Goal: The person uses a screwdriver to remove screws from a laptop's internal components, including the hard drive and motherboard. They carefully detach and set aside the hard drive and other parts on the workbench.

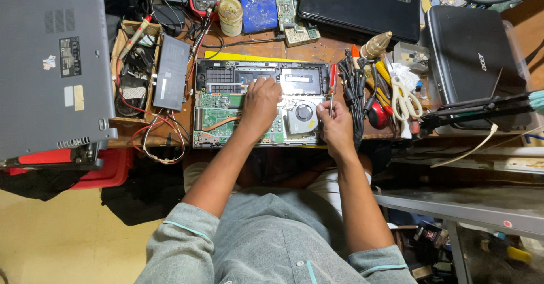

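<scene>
Grey-sleeved arms reach to an opened laptop (260,104) at the surface's near edge, bottom cover already off, left hand (262,100) pressing curled fingers on its board, right hand (334,122) gripping a red screwdriver (332,85) by the fan (303,114).

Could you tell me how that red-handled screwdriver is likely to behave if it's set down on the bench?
The screwdriver, held in the right hand, looks stiff and light. Its round handle would probably roll on the cluttered bench.
</scene>
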